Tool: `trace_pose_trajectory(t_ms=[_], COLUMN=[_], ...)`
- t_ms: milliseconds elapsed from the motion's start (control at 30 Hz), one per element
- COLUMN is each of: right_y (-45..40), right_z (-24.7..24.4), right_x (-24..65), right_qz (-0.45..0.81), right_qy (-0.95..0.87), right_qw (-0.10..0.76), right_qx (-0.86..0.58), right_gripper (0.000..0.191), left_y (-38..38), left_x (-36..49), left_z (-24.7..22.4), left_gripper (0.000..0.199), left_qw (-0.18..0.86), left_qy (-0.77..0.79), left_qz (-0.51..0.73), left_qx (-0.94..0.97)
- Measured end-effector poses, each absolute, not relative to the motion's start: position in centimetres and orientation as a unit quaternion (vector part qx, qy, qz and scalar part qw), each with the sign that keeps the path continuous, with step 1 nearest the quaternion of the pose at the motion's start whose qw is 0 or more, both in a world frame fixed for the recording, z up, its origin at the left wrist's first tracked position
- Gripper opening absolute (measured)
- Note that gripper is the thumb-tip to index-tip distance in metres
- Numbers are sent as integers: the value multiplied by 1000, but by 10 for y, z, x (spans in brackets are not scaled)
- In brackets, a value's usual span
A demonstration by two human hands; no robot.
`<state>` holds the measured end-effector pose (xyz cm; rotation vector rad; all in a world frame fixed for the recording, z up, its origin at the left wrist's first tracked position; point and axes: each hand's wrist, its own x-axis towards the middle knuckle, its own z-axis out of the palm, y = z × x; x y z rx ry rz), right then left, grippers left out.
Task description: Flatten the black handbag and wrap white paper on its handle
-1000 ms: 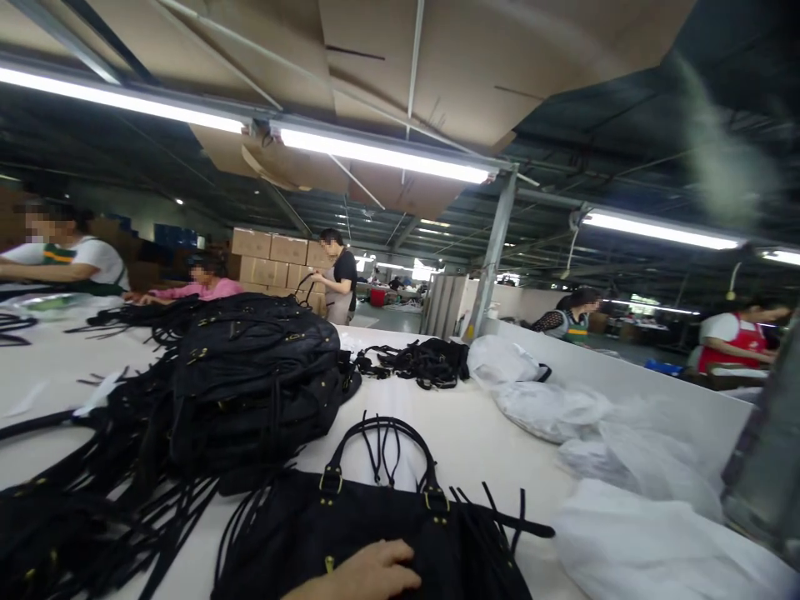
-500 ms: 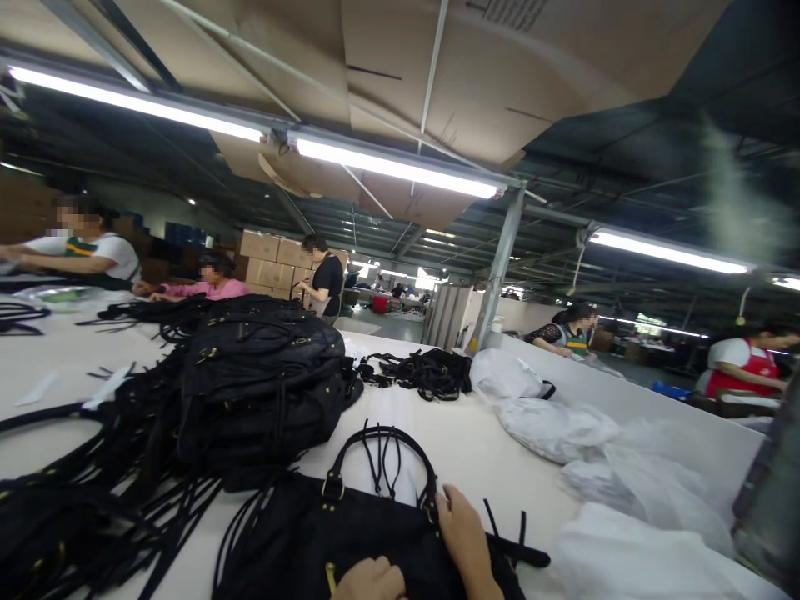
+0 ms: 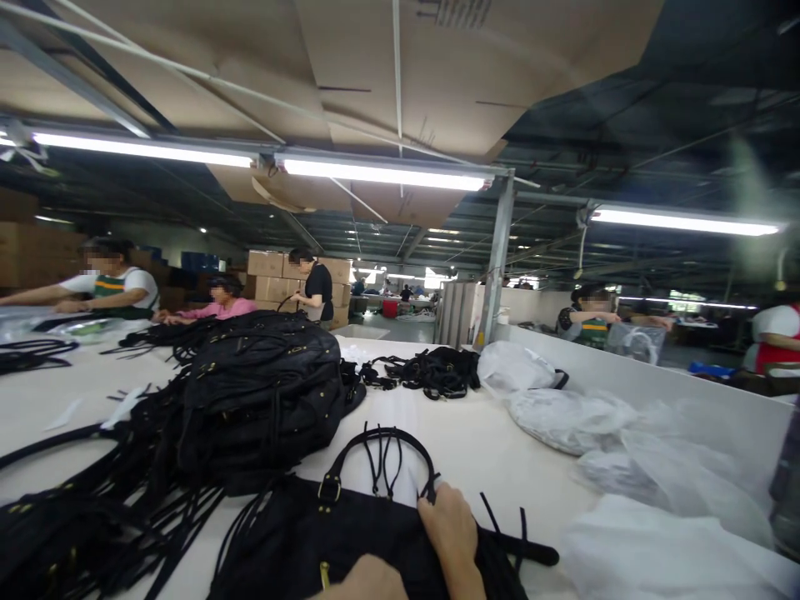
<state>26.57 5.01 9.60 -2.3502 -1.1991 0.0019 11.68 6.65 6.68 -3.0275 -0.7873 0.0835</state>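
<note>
A black handbag with an upright arched handle, gold-coloured rings and thin tassels lies on the white table right in front of me. My right hand is closed on the bag's top edge, at the right foot of the handle. Low on the bag's front, by a gold-coloured zip pull, is my left hand; the frame's bottom edge cuts it off and its fingers are hidden. A black strap end sticks out to the right from behind the bag.
A pile of black bags rises at the left, with loose straps around it. Further back lie smaller black bags. Clear plastic bags and white sheeting lie along a low white partition. Several co-workers are beyond.
My view has levelled and shifted slightly. My left hand sits lower in the frame, its fingers now hidden. The right hand keeps its place at the handle. A co-worker beyond the partition now holds up clear plastic.
</note>
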Motion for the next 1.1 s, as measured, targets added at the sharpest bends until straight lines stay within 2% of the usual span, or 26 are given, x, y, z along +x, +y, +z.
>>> trace_pose_trajectory(t_ms=[133, 200, 300, 433, 500, 600, 700, 833, 933, 1000, 1100], right_y=[49, 51, 57, 64, 64, 60, 56, 50, 46, 45, 49], right_z=[95, 94, 95, 101, 103, 103, 102, 107, 118, 123, 119], right_x=[267, 271, 279, 286, 287, 288, 289, 286, 281, 279, 281], right_qz=[20, 47, 93, 175, 232, 303, 336, 354, 358, 359, 347], right_qy=[-437, -430, -411, -409, -403, -378, -360, -361, -362, -373, -410], right_qw=[274, 301, 365, 490, 547, 609, 644, 671, 714, 721, 676], right_qx=[-856, -850, -830, -750, -696, -628, -586, -543, -481, -461, -504], right_gripper=[18, 15, 11, 22, 32, 43, 41, 42, 43, 49, 62], left_y=[91, 97, 98, 105, 110, 118, 122, 121, 119, 119, 118], left_x=[141, 142, 132, 127, 133, 142, 142, 137, 137, 137, 136], left_z=[117, 130, 129, 110, 104, 101, 103, 105, 106, 106, 106], left_gripper=[10, 26, 39, 49, 52, 44, 42, 21, 21, 20, 25], left_qw=[-28, -20, -25, -78, -109, -151, -173, -168, -152, -148, -155], left_qy=[-336, -408, -495, -515, -504, -474, -406, -270, -209, -179, -146], left_qz=[-20, -91, -158, -170, -170, -175, -187, -160, -141, -139, -141], left_qx=[-941, -908, -854, -837, -839, -849, -878, -935, -956, -963, -967])
